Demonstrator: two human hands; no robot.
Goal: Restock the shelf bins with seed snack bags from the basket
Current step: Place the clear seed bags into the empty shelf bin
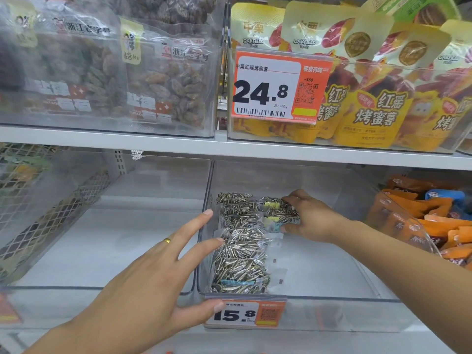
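Clear plastic bin (204, 251) on lower shelf. Left hand (158, 284) spread wide, fingers straight, fingertips against the bin's left wall, gold ring (167, 240) on. Seed bags (242, 251) stacked inside along left side: clear packs, striped black-white seeds, yellow and blue labels. Right hand (309, 217) inside bin, gripping rear bags.

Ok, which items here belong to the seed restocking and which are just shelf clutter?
Job: seed snack bags; clear bin holding them; right hand gripping the back bags; left hand open at the bin's left wall.

Bystanders: sweet potato packs, raisin bags, orange packets, 24.8 price tag.
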